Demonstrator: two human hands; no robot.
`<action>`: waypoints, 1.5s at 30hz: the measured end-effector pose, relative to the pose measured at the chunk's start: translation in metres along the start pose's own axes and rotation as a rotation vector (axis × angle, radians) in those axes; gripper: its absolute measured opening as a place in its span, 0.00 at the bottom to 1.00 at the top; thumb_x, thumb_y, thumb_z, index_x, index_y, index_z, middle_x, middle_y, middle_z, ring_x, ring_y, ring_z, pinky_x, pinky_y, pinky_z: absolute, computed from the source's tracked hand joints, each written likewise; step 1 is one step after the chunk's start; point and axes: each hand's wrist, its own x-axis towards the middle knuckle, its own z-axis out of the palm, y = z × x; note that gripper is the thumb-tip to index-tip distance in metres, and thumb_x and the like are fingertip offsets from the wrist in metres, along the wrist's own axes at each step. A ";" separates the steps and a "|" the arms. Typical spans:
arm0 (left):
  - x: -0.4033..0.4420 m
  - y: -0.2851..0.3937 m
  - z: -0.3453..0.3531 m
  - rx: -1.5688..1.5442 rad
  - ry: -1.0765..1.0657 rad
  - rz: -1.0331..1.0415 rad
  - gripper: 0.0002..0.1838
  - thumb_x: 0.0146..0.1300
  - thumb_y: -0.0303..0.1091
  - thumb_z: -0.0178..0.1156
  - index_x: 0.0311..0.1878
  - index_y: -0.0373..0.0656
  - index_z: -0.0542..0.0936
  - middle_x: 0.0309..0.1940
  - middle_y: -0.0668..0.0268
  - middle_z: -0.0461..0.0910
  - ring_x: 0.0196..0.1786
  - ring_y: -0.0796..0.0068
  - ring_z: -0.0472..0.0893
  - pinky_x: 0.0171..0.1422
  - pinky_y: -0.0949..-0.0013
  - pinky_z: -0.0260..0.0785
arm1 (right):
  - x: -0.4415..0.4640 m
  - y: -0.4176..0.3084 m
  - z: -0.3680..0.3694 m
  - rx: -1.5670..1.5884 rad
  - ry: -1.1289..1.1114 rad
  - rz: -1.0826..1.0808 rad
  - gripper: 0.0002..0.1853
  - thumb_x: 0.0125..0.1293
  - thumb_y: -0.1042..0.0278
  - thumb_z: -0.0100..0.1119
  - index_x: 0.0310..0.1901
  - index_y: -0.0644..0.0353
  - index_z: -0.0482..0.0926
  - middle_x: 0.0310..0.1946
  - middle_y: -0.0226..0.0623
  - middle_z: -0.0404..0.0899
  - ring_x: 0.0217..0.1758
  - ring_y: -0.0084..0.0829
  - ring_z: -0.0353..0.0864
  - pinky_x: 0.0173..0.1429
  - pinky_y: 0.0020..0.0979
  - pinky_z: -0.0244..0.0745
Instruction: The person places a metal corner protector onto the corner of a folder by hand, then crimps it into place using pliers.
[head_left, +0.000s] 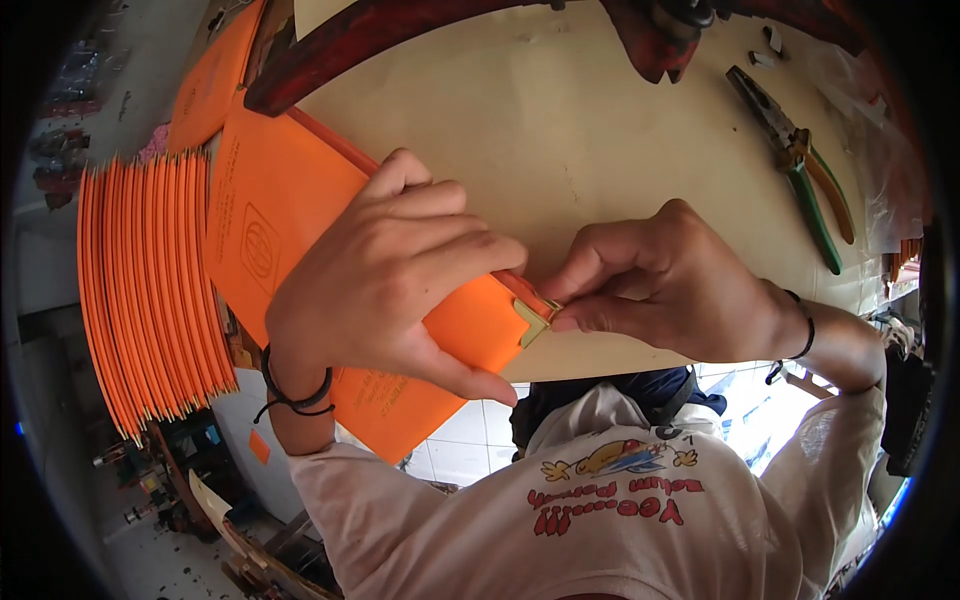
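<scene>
An orange book cover (pixel 480 325) with gold print lies tilted on the table, one corner toward my right hand. My left hand (pixel 385 270) spans that cover, fingers curled at its far edge and thumb along the near side, holding it down. At the cover's corner sits a brass-coloured metal corner piece (pixel 532 322). My right hand (pixel 655 285) pinches this piece between thumb and index finger; the fingertips partly hide it. Under my left hand and to its left lie more orange covers (pixel 265 205) with a printed emblem.
A long row of stacked orange covers (pixel 155 295) with metal corners stands at the left. Pliers (pixel 800 165) with green and orange handles lie at the right on the beige tabletop (pixel 490 130). A dark red metal tool frame (pixel 400 35) crosses the far side. Clear plastic (pixel 885 150) lies far right.
</scene>
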 end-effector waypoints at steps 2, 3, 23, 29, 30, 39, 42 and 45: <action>-0.002 0.000 0.000 -0.006 0.004 0.002 0.41 0.26 0.66 0.80 0.37 0.42 0.81 0.24 0.70 0.74 0.27 0.70 0.69 0.41 0.64 0.56 | 0.001 -0.001 0.000 0.072 -0.030 0.051 0.06 0.65 0.80 0.65 0.43 0.67 0.82 0.39 0.36 0.87 0.44 0.26 0.87 0.51 0.26 0.85; -0.001 0.000 -0.001 -0.006 0.001 0.006 0.40 0.26 0.66 0.80 0.37 0.43 0.81 0.24 0.70 0.75 0.27 0.70 0.69 0.41 0.65 0.56 | 0.002 -0.001 0.000 0.124 -0.040 0.083 0.06 0.65 0.80 0.65 0.43 0.68 0.82 0.40 0.36 0.86 0.46 0.26 0.87 0.52 0.25 0.85; -0.003 -0.001 -0.004 -0.038 -0.030 -0.015 0.38 0.29 0.64 0.80 0.38 0.46 0.81 0.26 0.75 0.79 0.29 0.72 0.69 0.42 0.66 0.56 | 0.006 -0.014 -0.004 0.256 -0.099 0.269 0.12 0.66 0.80 0.64 0.49 0.72 0.77 0.46 0.42 0.84 0.52 0.27 0.85 0.59 0.26 0.81; -0.004 -0.002 -0.002 -0.040 -0.026 -0.011 0.39 0.29 0.67 0.79 0.38 0.45 0.81 0.27 0.74 0.81 0.29 0.72 0.69 0.43 0.66 0.56 | 0.005 -0.012 0.004 0.207 -0.032 0.215 0.13 0.64 0.84 0.64 0.49 0.73 0.76 0.43 0.43 0.84 0.50 0.29 0.86 0.58 0.27 0.83; -0.005 -0.003 -0.001 -0.038 -0.023 -0.008 0.39 0.29 0.67 0.78 0.38 0.45 0.81 0.27 0.74 0.81 0.29 0.72 0.69 0.43 0.66 0.56 | 0.005 -0.013 0.005 0.193 -0.015 0.226 0.12 0.64 0.84 0.65 0.48 0.72 0.77 0.43 0.42 0.85 0.49 0.29 0.86 0.58 0.27 0.83; -0.004 -0.005 0.000 -0.026 -0.035 0.007 0.40 0.31 0.69 0.77 0.38 0.43 0.81 0.28 0.72 0.81 0.29 0.71 0.68 0.42 0.66 0.56 | 0.003 0.010 0.003 -0.518 0.126 -0.327 0.15 0.48 0.70 0.80 0.39 0.60 0.87 0.36 0.32 0.84 0.42 0.30 0.80 0.52 0.33 0.70; -0.004 -0.005 0.001 -0.035 -0.026 0.011 0.40 0.31 0.68 0.77 0.38 0.43 0.81 0.28 0.72 0.81 0.29 0.71 0.68 0.42 0.65 0.56 | 0.003 0.010 0.006 -0.509 0.156 -0.309 0.16 0.47 0.69 0.81 0.39 0.59 0.86 0.35 0.30 0.82 0.42 0.30 0.78 0.53 0.33 0.68; -0.004 -0.006 0.002 -0.048 -0.005 -0.002 0.39 0.32 0.68 0.77 0.38 0.43 0.80 0.27 0.72 0.81 0.29 0.71 0.68 0.42 0.65 0.56 | 0.003 0.009 0.010 -0.531 0.175 -0.276 0.17 0.47 0.69 0.81 0.39 0.59 0.86 0.35 0.29 0.83 0.42 0.30 0.78 0.53 0.33 0.67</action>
